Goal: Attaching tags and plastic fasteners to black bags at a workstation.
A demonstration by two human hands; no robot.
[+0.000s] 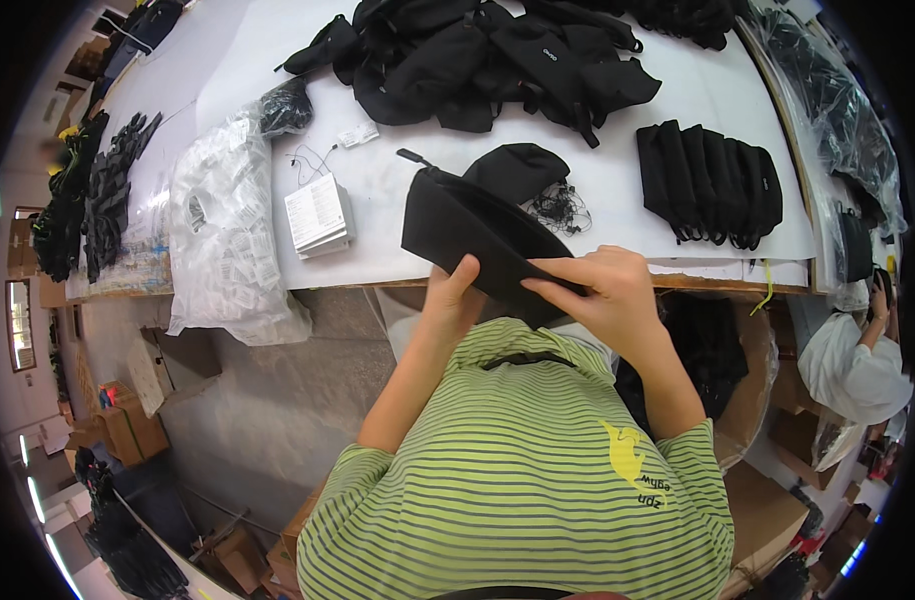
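- Clearly, the left hand (455, 292) grips the lower left part of the pouch (447, 222), thumb pressed on the near face, the other fingers mostly hidden behind it.
- The right hand (607, 292) pinches the pouch's right end between thumb and fingers.
- The pouch, black, is held tilted between both hands above the table's near edge, its mouth gaping along the top; a short pull tab (413, 157) sticks out at the upper left corner.
- Just beyond it, a second black pouch (517, 170) lies on the white table (602, 160), with a tangle of black cords (561, 208) beside it.
- Left of the held pouch stands a stack of white cards (318, 213); a small white tag (358, 135) lies farther back.
- Farther left, a clear bag (222, 225) of white packets droops over the table edge.
- To the right, several black pouches (710, 185) lean in a row.
- At the far side spreads a heap of black bags (477, 65).
- At the right rim, another person (857, 365) in a white top appears.
- Down on the left, cartons (132, 437) sit beyond the grey floor (297, 370).
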